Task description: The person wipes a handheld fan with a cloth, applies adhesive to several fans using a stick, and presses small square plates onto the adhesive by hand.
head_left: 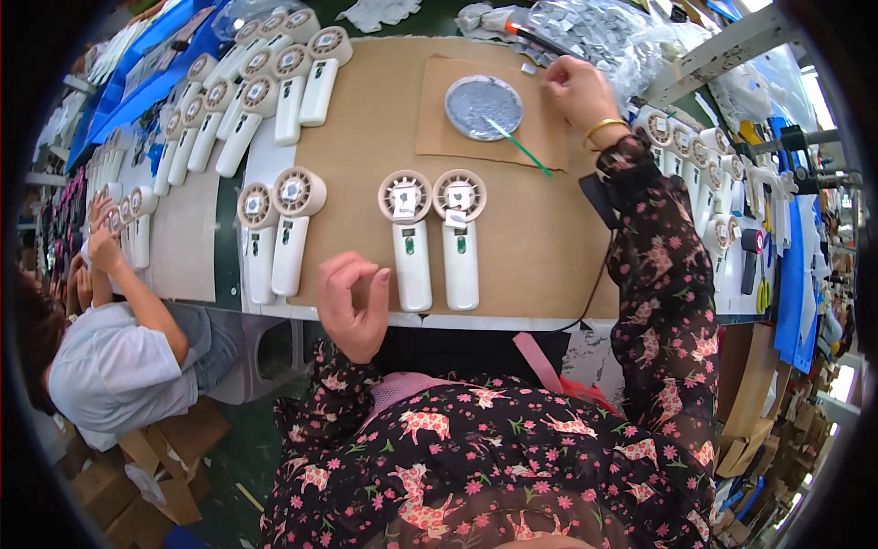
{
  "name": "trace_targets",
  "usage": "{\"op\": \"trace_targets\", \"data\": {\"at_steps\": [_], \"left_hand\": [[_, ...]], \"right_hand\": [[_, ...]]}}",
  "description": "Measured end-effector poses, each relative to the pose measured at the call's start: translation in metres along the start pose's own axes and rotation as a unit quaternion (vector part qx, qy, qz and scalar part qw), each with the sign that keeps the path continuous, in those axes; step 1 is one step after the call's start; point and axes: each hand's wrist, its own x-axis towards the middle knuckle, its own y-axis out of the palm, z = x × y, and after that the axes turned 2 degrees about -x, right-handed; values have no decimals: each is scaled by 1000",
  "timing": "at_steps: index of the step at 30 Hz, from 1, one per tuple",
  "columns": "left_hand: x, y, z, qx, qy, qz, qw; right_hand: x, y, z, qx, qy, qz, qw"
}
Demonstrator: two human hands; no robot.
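Two white handheld fans [411,247] [460,245] lie side by side in front of me, their round beige heads pointing away. Small square pieces sit on their heads, and green parts show on the handles. My left hand [354,306] hovers just left of the nearer handle ends, fingers curled in and thumb close to the index tip, nothing visible between them. My right hand [583,93] reaches far right with its fingers pinched together; what they hold, if anything, is hidden. Beside it are a small silver square [529,69] and a dark orange-tipped pen-like tool [538,38].
A round dish of grey paste [483,99] with a green stick [526,153] rests on cardboard [439,146]. More fans [291,229] stand in rows at left and right [681,142]. Behind is a plastic bag of silver pieces [585,27]. A co-worker [128,357] sits at left.
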Motion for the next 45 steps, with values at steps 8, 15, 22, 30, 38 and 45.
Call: {"op": "trace_targets", "data": {"at_steps": [8, 15, 22, 30, 38, 45], "left_hand": [[31, 6, -44, 71, 177, 159, 969], [28, 21, -54, 139, 142, 226, 954], [27, 19, -52, 128, 132, 250, 951], [25, 20, -52, 138, 126, 250, 950], [24, 22, -52, 144, 125, 261, 946], [26, 22, -52, 137, 120, 270, 946]], "right_hand": [[-84, -83, 122, 285, -149, 117, 940], [-109, -68, 143, 268, -138, 193, 934], [-107, -58, 145, 260, -139, 203, 934], [-111, -55, 146, 263, -140, 202, 933], [-114, -48, 148, 211, -159, 133, 955], [-99, -46, 143, 191, -87, 204, 956]]}}
